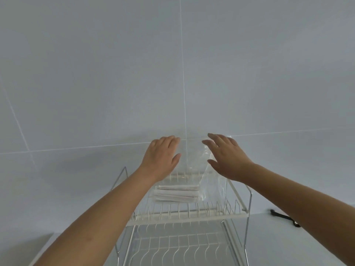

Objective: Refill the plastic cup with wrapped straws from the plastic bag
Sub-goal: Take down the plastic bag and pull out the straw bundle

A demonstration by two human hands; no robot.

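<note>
A clear plastic bag (194, 164) stands on the upper tier of a white wire rack (184, 215) against the tiled wall. Several paper-wrapped straws (175, 193) lie flat in its bottom. My left hand (161, 156) is at the bag's left side with fingers apart. My right hand (226, 156) is at the bag's right side, fingers spread, at or touching the film near its top. Neither hand clearly grips the bag. No plastic cup is in view.
The rack has a lower wire tier (178, 246) below the upper one, and chrome side posts (248, 208). It stands on a pale counter. A small black object (284, 217) lies on the counter to the right.
</note>
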